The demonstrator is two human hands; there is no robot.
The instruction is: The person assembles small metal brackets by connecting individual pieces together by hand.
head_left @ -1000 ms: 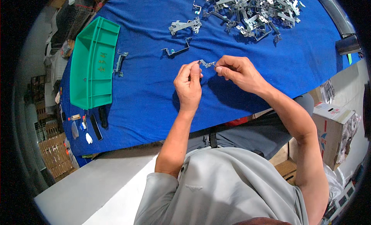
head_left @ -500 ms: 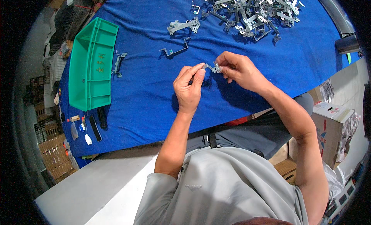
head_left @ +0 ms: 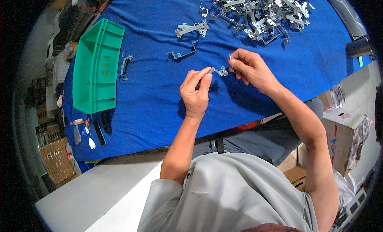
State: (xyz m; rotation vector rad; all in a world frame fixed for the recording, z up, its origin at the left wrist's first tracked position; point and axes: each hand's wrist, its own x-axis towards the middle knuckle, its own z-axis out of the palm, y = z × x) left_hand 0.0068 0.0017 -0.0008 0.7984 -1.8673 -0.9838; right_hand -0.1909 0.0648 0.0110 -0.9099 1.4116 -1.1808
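My left hand [head_left: 196, 90] and my right hand [head_left: 250, 67] hold a small bent metal bracket [head_left: 220, 71] between their fingertips, just above the blue cloth [head_left: 159, 100]. The left thumb and forefinger pinch its left end. My right fingers close on its right end, with a thin metal bit sticking up above them. A large heap of similar metal brackets [head_left: 259, 12] lies beyond my right hand at the far edge.
A green plastic bin [head_left: 95, 64] sits at the left, with one bracket [head_left: 124, 67] beside it. Two more bracket pieces [head_left: 191, 29] [head_left: 183, 53] lie ahead of my hands. Small tools and bits [head_left: 89, 130] lie at the near left. A cardboard box [head_left: 343, 132] stands at the right.
Both hands have shifted slightly and moved a little apart. The bracket now shows more plainly between the fingertips.
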